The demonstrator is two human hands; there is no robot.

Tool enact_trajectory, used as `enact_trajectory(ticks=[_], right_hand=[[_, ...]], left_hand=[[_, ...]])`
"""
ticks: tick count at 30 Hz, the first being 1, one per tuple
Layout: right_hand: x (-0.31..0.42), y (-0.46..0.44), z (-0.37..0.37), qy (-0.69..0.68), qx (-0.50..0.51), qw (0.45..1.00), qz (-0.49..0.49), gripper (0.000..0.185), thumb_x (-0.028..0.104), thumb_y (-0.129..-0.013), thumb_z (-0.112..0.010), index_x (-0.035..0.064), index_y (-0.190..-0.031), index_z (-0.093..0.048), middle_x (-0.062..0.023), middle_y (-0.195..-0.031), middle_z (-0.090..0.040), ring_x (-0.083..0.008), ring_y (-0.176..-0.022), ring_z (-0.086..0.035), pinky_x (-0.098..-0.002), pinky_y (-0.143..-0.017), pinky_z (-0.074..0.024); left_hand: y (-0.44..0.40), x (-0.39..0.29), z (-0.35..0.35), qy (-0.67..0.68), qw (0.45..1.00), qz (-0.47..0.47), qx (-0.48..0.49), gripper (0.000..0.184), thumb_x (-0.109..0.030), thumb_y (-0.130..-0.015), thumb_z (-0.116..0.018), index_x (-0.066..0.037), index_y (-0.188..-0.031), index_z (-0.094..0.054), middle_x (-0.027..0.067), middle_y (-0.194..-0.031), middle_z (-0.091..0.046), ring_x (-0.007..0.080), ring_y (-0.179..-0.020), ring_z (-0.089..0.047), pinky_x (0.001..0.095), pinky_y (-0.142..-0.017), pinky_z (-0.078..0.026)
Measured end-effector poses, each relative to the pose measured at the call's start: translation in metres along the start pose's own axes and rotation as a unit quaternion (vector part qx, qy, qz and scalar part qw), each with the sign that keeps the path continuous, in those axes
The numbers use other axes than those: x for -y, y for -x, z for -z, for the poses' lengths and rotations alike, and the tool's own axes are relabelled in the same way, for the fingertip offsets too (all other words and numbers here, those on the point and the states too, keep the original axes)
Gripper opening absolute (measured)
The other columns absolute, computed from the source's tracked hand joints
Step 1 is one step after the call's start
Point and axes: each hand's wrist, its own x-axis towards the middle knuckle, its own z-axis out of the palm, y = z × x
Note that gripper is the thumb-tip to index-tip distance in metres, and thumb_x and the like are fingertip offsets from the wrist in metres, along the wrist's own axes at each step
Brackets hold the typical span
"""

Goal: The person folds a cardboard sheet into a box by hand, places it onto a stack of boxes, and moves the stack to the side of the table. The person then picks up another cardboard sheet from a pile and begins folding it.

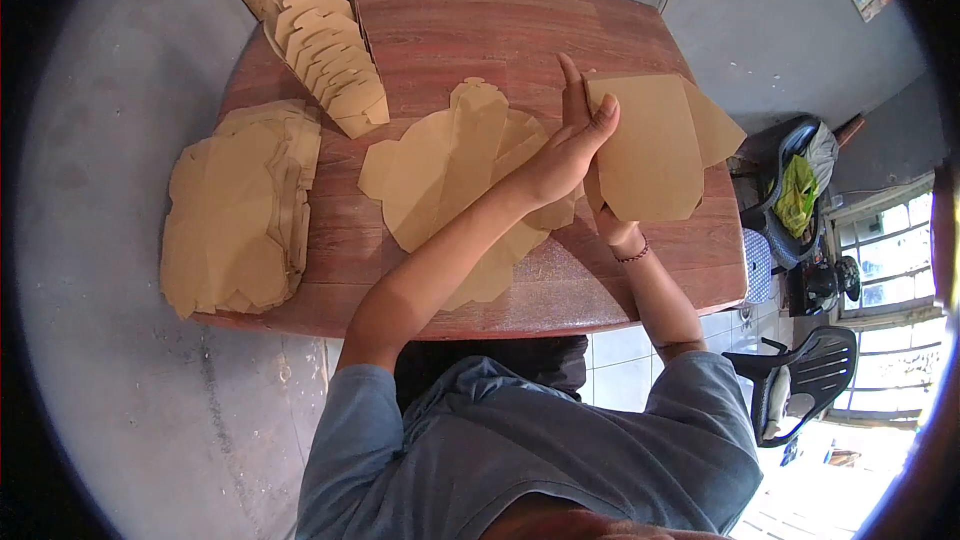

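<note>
A partly folded brown cardboard box is lifted above the right side of the table, with a pointed flap sticking out to the right. My left hand grips its left edge, the thumb pressed on the near face and the other fingers partly behind it. From below, my right hand holds the box; its fingers are mostly hidden behind the cardboard. Under my left forearm, flat cut-out cardboard blanks lie spread on the table.
A thick stack of flat cardboard blanks sits at the table's left edge. Behind it, several folded pieces stand nested in a row. The wooden table meets grey walls. To the right are a black plastic chair and a chair holding bags.
</note>
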Motion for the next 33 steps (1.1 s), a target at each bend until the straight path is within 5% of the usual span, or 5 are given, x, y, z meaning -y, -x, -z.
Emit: enact_trajectory(ticks=[9, 15, 24, 29, 33], right_hand=[[-0.007, 0.0, 0.006, -0.003, 0.006, 1.0, -0.02, 0.063, 0.043, -0.108, -0.03, -0.0068, -0.141, -0.048, -0.0208, -0.137, -0.057, -0.0327, -0.129, -0.055, -0.0422, -0.106, -0.0447], [0.028, -0.024, 0.026, 0.256, 0.041, 0.958, 0.123, 0.057, 0.038, -0.108, -0.032, -0.0079, -0.125, -0.061, -0.0219, -0.115, -0.069, -0.0321, -0.109, -0.068, -0.0387, -0.089, -0.0551], [0.072, -0.067, 0.037, 0.114, -0.132, 0.967, 0.187, 0.032, 0.023, -0.098, -0.056, -0.0075, -0.095, -0.067, -0.0212, -0.092, -0.069, -0.0345, -0.087, -0.07, -0.0397, -0.075, -0.0562], [0.051, -0.079, 0.034, -0.001, -0.155, 0.979, 0.132, 0.091, 0.036, -0.089, -0.077, 0.0038, -0.153, -0.021, -0.0177, -0.147, -0.04, -0.0303, -0.134, -0.045, -0.0425, -0.103, -0.0463], [0.071, -0.082, 0.02, -0.074, -0.149, 0.986, 0.003, 0.096, 0.018, -0.089, -0.076, 0.0099, -0.16, -0.011, -0.0187, -0.145, -0.046, -0.028, -0.134, -0.048, -0.0409, -0.109, -0.0422]], left_hand=[[-0.003, 0.002, 0.002, -0.029, 0.999, 0.004, -0.022, 0.106, -0.068, -0.1, -0.031, -0.008, -0.141, 0.046, 0.0223, -0.165, 0.013, 0.0299, -0.154, 0.008, 0.045, -0.125, -0.008], [-0.019, 0.016, 0.017, 0.068, 0.978, -0.025, -0.198, 0.087, -0.065, -0.099, -0.044, -0.008, -0.157, -0.012, 0.0132, -0.148, -0.04, 0.0237, -0.136, -0.043, 0.0401, -0.11, -0.04], [-0.014, -0.014, 0.082, 0.336, 0.932, -0.008, -0.138, 0.075, -0.069, -0.099, -0.035, -0.01, -0.145, -0.042, 0.0089, -0.133, -0.057, 0.0228, -0.121, -0.059, 0.0413, -0.099, -0.053], [-0.019, -0.008, 0.085, 0.275, 0.952, 0.045, -0.13, 0.074, -0.068, -0.1, -0.036, -0.01, -0.145, -0.043, 0.0084, -0.132, -0.057, 0.0221, -0.122, -0.058, 0.0409, -0.1, -0.052], [-0.014, -0.01, 0.07, 0.221, 0.969, 0.083, -0.074, 0.074, -0.066, -0.101, -0.035, -0.009, -0.147, -0.042, 0.0091, -0.132, -0.058, 0.0206, -0.123, -0.057, 0.039, -0.1, -0.051]])
